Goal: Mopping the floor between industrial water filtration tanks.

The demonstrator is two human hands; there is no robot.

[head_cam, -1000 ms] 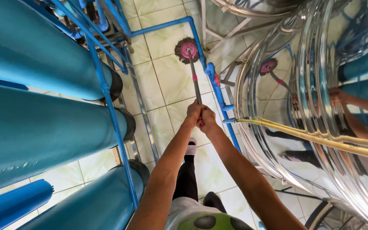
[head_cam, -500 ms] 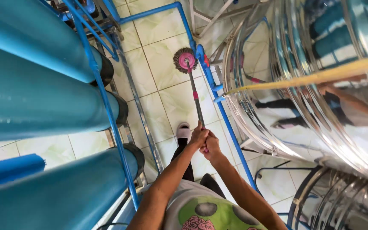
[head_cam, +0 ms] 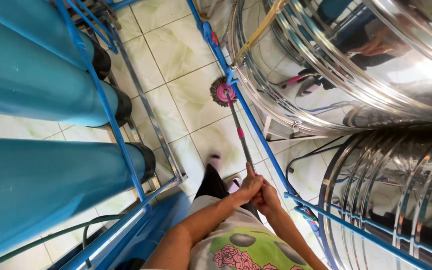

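Hands grip one mop [head_cam: 238, 131] handle: left hand [head_cam: 248, 186] above, right hand [head_cam: 267, 198] just below, fingers clamped around the pole so it slants forward. The mop's pink head [head_cam: 223, 92] rests on the tiled floor [head_cam: 181, 50], touching a blue pipe [head_cam: 256, 125]. Blue cylinders [head_cam: 31, 95] crowd the left and steel tanks [head_cam: 356, 65] the right, leaving a narrow aisle.

Mop handle's [head_cam: 240, 136] upper end hidden inside both hands' grip, blurred shoes [head_cam: 215, 161] below.
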